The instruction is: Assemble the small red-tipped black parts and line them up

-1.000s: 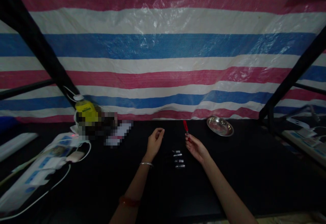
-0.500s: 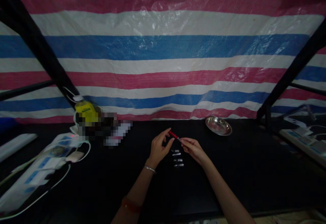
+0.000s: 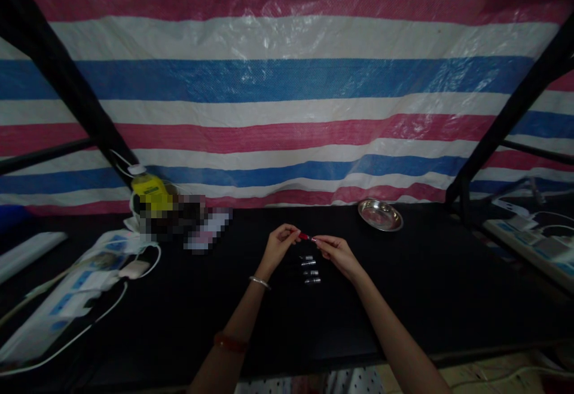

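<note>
The left hand (image 3: 278, 247) is pinching one end of a slim red object (image 3: 305, 236) between thumb and fingers, while the right hand (image 3: 336, 255) is gripping its other end with the fingertips. The red object is bridging the narrow gap between both hands, slanting slightly toward the right one. Four small silver-ended pieces (image 3: 309, 263) are lying in a row on the black table (image 3: 305, 328) nearer the person, between the wrists.

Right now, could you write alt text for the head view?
A person's left hand and right hand hold a slim red object over a black tabletop. Four small silvery pieces lie nearby, with a round shiny metal dish farther right.
</note>
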A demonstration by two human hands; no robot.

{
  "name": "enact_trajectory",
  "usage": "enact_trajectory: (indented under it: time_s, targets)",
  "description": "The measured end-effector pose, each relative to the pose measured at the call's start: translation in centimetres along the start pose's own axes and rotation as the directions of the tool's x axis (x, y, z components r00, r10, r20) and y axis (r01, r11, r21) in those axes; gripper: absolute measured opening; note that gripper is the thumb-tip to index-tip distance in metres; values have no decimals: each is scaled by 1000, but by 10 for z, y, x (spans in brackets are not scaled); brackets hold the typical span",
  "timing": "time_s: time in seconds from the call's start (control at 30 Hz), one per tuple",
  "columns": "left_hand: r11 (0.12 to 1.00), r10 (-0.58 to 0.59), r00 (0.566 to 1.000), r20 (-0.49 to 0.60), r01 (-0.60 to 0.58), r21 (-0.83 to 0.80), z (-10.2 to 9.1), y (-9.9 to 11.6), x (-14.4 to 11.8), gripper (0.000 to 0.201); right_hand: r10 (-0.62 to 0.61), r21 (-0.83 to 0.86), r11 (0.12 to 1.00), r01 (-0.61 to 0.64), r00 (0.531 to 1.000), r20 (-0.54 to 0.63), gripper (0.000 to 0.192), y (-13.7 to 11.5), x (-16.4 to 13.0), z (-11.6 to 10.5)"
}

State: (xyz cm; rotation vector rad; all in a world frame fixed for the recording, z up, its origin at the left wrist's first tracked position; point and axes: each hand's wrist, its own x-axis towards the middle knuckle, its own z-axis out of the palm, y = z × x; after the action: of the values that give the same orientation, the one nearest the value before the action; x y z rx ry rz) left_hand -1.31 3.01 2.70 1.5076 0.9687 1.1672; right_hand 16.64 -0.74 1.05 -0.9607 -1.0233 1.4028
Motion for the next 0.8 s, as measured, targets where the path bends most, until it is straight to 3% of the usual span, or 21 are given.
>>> enact_trajectory:
  time_s: [0.13,0.23,0.3,0.4,0.47,0.6,0.8]
  targets:
    - [999,-19,1000,-10,20,42,-6,0,1,30,-46,-58,997,43,998,-47,30,2,0,-7]
    - [998,-37,998,-53,40,46,-12,-3,3,31,-144,-147,982,119,975,-171,33,-1,-1,-16]
    - [998,-38,996,-83,41,44,-17,-7,6,33,-267,-257,946,196,922,-281,35,-3,-4,-23]
    - [995,-53,997,-60,57,78,-24,-16,7,34,-462,-447,850,280,804,-375,38,-1,-11,-32]
    - [993,-78,997,-19,79,92,-27,-23,7,33,-507,-514,811,280,774,-379,39,2,-17,-37]
    - [992,-79,996,30,75,103,-31,-30,1,29,-522,-605,756,249,787,-327,35,11,-28,-44]
    - [991,-36,998,52,29,129,-28,-31,-6,25,-564,-824,535,188,805,-182,27,13,-33,-45]
